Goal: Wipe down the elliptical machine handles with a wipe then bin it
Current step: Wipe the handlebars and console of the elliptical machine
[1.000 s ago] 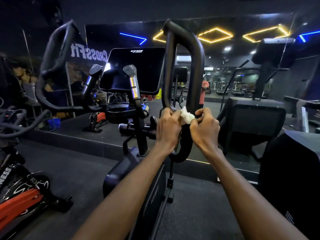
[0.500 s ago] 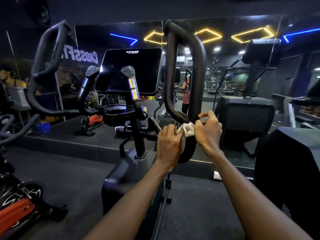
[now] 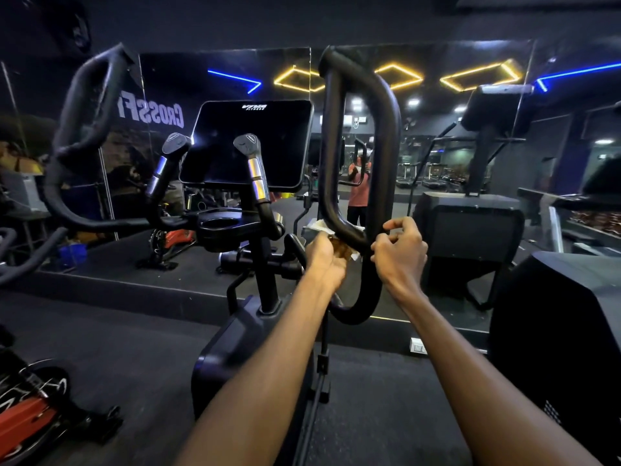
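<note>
The elliptical's right loop handle (image 3: 386, 129) stands black and upright in front of me. A white wipe (image 3: 317, 227) is wrapped round the loop's lower inner bend. My left hand (image 3: 324, 260) grips the wipe against the bar from the left. My right hand (image 3: 400, 253) has its fingers curled beside the loop's outer bar and holds the wipe's right end, which is mostly hidden there. The left loop handle (image 3: 87, 105) rises at the far left, untouched. Two short silver-banded grips (image 3: 255, 169) stand before the dark console (image 3: 248, 146).
A mirror wall runs behind the machine above a raised black ledge (image 3: 134, 280). A black stair machine (image 3: 470, 237) stands to the right, and a black housing (image 3: 564, 331) is close at the near right. A red spin bike (image 3: 30, 418) sits at the lower left. The floor is dark matting.
The wipe, bunched between both hands before, is now spread round the loop's lower bend. My hands have drawn apart, the left leftward and the right to the outer bar.
</note>
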The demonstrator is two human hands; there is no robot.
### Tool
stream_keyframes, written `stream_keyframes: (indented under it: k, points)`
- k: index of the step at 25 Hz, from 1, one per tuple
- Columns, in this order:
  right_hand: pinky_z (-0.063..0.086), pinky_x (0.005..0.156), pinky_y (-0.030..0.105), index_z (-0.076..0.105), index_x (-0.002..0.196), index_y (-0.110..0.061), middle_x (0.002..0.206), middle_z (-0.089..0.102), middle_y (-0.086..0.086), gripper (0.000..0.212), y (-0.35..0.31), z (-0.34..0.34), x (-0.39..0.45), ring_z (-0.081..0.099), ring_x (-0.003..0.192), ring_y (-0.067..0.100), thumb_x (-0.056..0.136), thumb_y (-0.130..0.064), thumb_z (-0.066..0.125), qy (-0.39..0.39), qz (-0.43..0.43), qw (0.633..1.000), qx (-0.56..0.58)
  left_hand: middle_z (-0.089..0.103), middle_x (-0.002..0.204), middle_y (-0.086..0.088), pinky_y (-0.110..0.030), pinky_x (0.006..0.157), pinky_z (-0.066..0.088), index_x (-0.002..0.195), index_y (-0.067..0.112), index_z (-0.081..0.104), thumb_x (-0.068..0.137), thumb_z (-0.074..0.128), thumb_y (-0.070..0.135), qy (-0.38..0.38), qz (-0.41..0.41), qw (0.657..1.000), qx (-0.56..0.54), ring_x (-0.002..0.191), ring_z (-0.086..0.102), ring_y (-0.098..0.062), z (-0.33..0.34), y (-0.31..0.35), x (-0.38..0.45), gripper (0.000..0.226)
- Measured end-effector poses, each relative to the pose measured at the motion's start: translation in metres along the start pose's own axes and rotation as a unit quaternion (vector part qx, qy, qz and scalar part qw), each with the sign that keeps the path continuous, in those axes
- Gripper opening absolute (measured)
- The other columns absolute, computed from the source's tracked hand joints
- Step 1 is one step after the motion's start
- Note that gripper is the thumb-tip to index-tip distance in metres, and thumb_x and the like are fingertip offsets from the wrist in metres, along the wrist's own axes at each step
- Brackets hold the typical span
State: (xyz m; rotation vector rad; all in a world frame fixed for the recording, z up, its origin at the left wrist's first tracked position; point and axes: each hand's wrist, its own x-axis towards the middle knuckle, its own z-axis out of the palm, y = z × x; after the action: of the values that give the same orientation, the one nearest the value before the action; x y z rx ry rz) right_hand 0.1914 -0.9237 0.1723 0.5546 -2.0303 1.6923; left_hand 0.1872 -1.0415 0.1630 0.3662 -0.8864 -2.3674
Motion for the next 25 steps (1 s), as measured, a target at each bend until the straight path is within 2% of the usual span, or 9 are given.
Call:
stream_keyframes:
  k: [2,4,6,8,10,14,18,22,25]
  points:
    - [0.058,0.074,0.048,0.056,0.091,-0.029,0.066,0.068,-0.001,0.017,-0.001,0.001,0.002,0.069,0.064,0.022,0.078,-0.018,0.052,0.003,-0.006,1.000,0.002,0.070,0.081,-0.012,-0.030,0.061,0.055,0.093,0.008,0.064,0.100,0.044,0.023,-0.043,-0.017,0.999,0.003,0.074,0.068,-0.023,-0.003,0.002,0.002,0.026]
    - [0.057,0.075,0.048,0.056,0.091,-0.027,0.066,0.068,0.000,0.016,-0.002,0.001,0.005,0.069,0.064,0.022,0.079,-0.016,0.053,0.008,-0.008,1.000,-0.002,0.071,0.096,-0.016,-0.037,0.077,0.056,0.098,0.006,0.066,0.101,0.039,0.030,-0.070,-0.025,0.997,0.017,0.088,0.069,-0.027,-0.005,0.009,0.006,0.036]
    - [0.055,0.077,0.045,0.056,0.091,-0.024,0.066,0.066,-0.001,0.015,-0.004,0.003,0.007,0.068,0.065,0.022,0.081,-0.013,0.055,0.011,-0.010,1.000,-0.014,0.069,0.105,-0.022,-0.042,0.092,0.053,0.103,0.002,0.065,0.101,0.037,0.028,-0.072,-0.016,0.997,-0.019,0.095,0.067,-0.031,0.000,0.024,0.015,0.039]
    - [0.054,0.076,0.044,0.057,0.092,-0.022,0.067,0.066,-0.003,0.014,-0.006,0.004,0.010,0.067,0.068,0.022,0.082,-0.012,0.056,0.012,-0.019,0.999,-0.029,0.069,0.093,-0.022,-0.042,0.088,0.055,0.101,0.000,0.063,0.101,0.033,0.025,-0.075,0.021,0.997,-0.022,0.084,0.067,-0.031,0.004,0.038,0.019,0.039]
    - [0.052,0.073,0.041,0.058,0.092,-0.022,0.068,0.065,-0.004,0.014,-0.009,0.004,0.014,0.066,0.070,0.022,0.083,-0.012,0.056,0.014,-0.027,0.999,-0.038,0.068,0.081,-0.017,-0.039,0.079,0.055,0.093,0.004,0.064,0.101,0.030,0.024,-0.117,0.031,0.992,0.047,0.075,0.067,-0.027,0.003,0.042,0.016,0.041]
    - [0.039,0.069,0.031,0.062,0.093,-0.018,0.072,0.065,-0.001,0.012,-0.016,0.009,0.023,0.063,0.074,0.021,0.086,-0.010,0.056,0.012,-0.046,0.997,-0.058,0.066,0.084,-0.019,-0.042,0.081,0.052,0.091,0.002,0.065,0.101,0.030,0.027,-0.138,0.043,0.987,0.075,0.078,0.065,-0.029,0.010,0.062,0.022,0.045]
    - [0.049,0.072,0.036,0.063,0.092,-0.020,0.074,0.066,-0.001,0.011,-0.023,0.014,0.031,0.064,0.073,0.020,0.086,-0.012,0.058,0.003,-0.075,0.995,-0.062,0.061,0.072,-0.014,-0.039,0.070,0.051,0.087,0.004,0.064,0.105,0.027,0.039,-0.167,0.073,0.973,0.141,0.068,0.057,-0.027,0.021,0.074,0.021,0.054]
    - [0.038,0.070,0.030,0.064,0.084,-0.023,0.078,0.068,0.001,0.010,-0.035,0.017,0.040,0.061,0.076,0.025,0.087,-0.017,0.055,-0.013,-0.092,0.991,-0.092,0.069,0.081,-0.019,-0.045,0.083,0.054,0.097,-0.005,0.066,0.099,0.031,0.017,-0.154,0.165,0.946,0.231,0.073,0.067,-0.029,0.035,0.095,0.029,0.042]
    - [0.033,0.069,0.027,0.064,0.085,-0.018,0.078,0.067,0.001,0.011,-0.045,0.014,0.048,0.058,0.072,0.021,0.088,-0.013,0.055,0.004,-0.137,0.986,-0.099,0.070,0.079,-0.020,-0.046,0.078,0.051,0.104,-0.009,0.064,0.098,0.029,0.016,-0.138,0.176,0.940,0.258,0.071,0.067,-0.031,0.044,0.102,0.037,0.044]
